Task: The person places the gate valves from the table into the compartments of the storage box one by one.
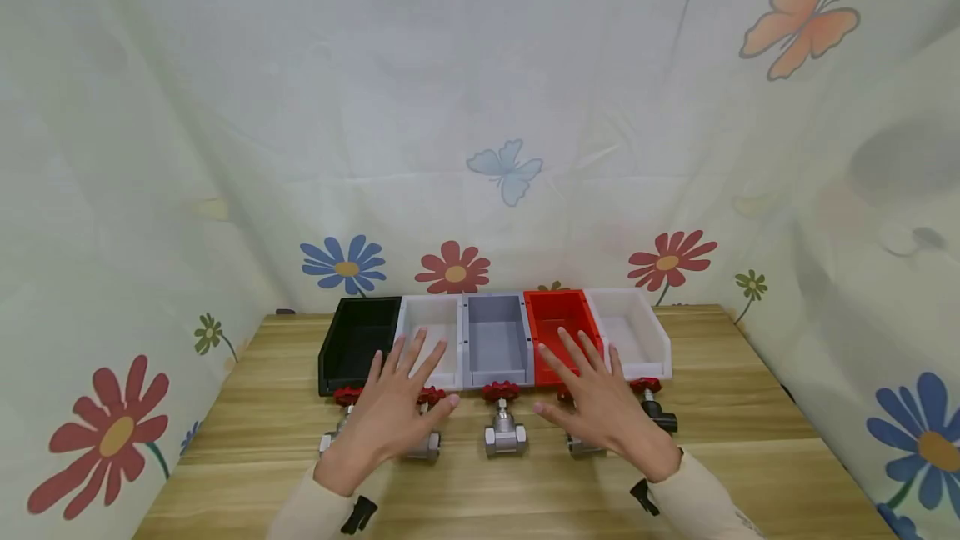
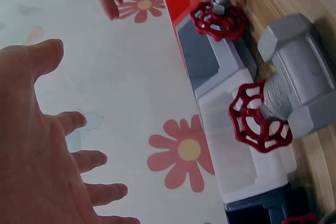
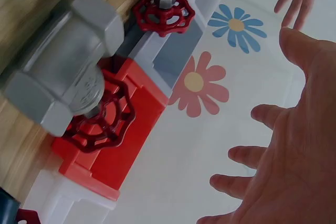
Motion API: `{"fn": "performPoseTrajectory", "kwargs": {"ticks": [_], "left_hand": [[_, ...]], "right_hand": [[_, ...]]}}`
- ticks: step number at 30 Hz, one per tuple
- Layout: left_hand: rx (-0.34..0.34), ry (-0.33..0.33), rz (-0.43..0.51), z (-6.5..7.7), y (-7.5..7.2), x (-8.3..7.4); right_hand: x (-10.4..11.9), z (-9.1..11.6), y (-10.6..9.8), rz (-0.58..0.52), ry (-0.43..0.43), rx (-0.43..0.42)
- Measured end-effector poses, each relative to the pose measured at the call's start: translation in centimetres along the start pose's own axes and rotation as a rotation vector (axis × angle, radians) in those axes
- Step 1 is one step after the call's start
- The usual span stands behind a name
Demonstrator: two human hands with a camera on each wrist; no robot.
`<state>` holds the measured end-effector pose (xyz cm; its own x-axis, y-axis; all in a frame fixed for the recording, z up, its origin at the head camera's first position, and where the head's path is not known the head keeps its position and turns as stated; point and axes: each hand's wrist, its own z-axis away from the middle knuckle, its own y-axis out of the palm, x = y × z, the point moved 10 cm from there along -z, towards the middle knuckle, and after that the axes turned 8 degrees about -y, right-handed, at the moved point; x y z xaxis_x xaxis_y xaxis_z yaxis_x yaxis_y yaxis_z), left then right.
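My left hand (image 1: 390,415) hovers palm down with fingers spread over the left part of a row of valves, holding nothing. Mirroring it on the other side, my right hand (image 1: 603,407) also has spread, straight fingers and a bare palm. Between them a silver gate valve (image 1: 506,437) with a red handwheel (image 1: 500,391) lies on the table. In the left wrist view, another silver valve (image 2: 299,74) is beside the left hand. The right wrist view has a similar valve (image 3: 63,61) by the right hand. A dark-bodied valve (image 1: 662,417) lies at the row's right end.
Behind the valves stand bins side by side: black (image 1: 363,340), white (image 1: 431,315), grey (image 1: 497,340), red (image 1: 558,315) and white (image 1: 628,327). They rest on a wooden table (image 1: 502,498). A flower-and-butterfly patterned curtain (image 1: 420,107) encloses the back and sides.
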<state>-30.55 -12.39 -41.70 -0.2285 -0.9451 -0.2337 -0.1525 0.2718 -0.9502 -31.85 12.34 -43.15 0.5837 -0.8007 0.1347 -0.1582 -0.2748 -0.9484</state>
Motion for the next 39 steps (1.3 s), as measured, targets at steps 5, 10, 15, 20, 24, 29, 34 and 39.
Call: {"fn": "performPoseTrajectory", "kwargs": {"ticks": [5, 10, 15, 20, 24, 29, 34, 39], "left_hand": [[-0.038, -0.024, 0.026, -0.3, -0.9, 1.5], [-0.066, -0.042, 0.039, -0.3, -1.5, 2.6], [-0.080, -0.054, 0.049, -0.4, -1.5, 3.7], [-0.088, -0.079, 0.060, -0.5, -1.5, 5.0], [-0.073, -0.108, 0.066, -0.7, -1.1, 6.4], [-0.059, -0.123, 0.078, -0.7, -0.7, 7.8], [-0.060, -0.144, 0.088, -0.8, -0.5, 9.0], [-0.057, -0.178, 0.102, -1.0, -0.3, 10.4]], "right_hand": [[-0.5, 0.0, -0.5, 0.024, -0.001, -0.012], [-1.0, 0.1, -0.9, 0.045, 0.001, -0.021], [-1.8, 0.5, -0.7, 0.047, 0.021, -0.003], [-2.4, 0.8, -0.7, 0.052, 0.028, -0.003], [-2.9, 1.1, -0.9, 0.049, 0.038, -0.014], [-3.6, 1.7, -0.8, 0.039, 0.051, -0.016], [-4.3, 2.3, -0.7, 0.038, 0.064, -0.021], [-5.1, 3.2, -0.4, 0.042, 0.075, -0.023]]}}
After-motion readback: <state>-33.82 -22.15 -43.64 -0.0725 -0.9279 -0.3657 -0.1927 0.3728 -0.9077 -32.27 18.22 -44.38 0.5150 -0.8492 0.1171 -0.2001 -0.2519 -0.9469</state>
